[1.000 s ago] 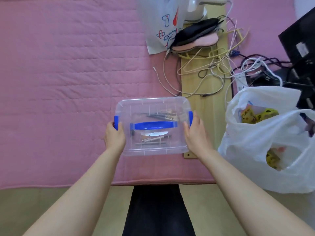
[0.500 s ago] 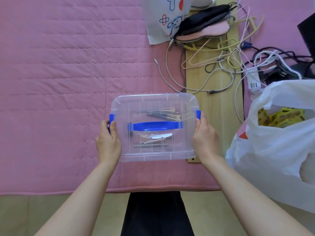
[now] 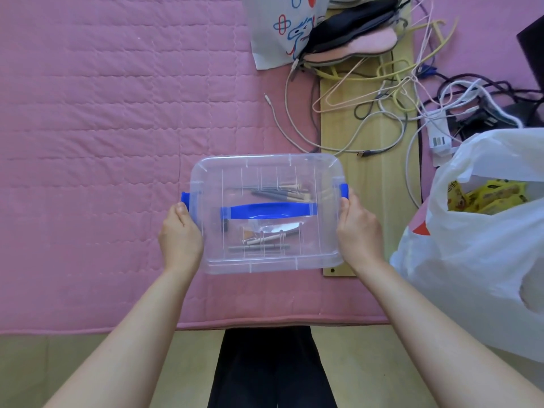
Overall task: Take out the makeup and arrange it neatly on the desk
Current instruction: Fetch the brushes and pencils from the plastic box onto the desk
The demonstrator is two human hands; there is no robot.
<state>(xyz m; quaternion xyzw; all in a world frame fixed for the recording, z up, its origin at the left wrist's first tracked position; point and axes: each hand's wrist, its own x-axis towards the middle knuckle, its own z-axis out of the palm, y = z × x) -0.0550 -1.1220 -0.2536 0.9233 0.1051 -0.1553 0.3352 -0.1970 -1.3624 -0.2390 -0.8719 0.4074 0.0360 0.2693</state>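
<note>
A clear plastic box (image 3: 217, 178) with a lid, a blue handle (image 3: 269, 210) and blue side clips sits over the pink quilted mat (image 3: 88, 142). Through the lid I see several makeup brushes and pencils (image 3: 279, 194) lying inside. My left hand (image 3: 180, 238) grips the box's left side just below the left clip. On the opposite side my right hand (image 3: 357, 231) grips the wall below the right clip. The lid is closed.
A wooden board (image 3: 371, 178) lies right of the box, covered with tangled cables (image 3: 382, 113) and hangers. A white plastic bag (image 3: 471, 245) with yellow packets stands at the right. A printed bag (image 3: 279, 30) and dark pouches (image 3: 353, 28) lie at the back.
The box has come a little nearer to me in both hands. The view has shifted right and down, so the plastic bag sits further right.
</note>
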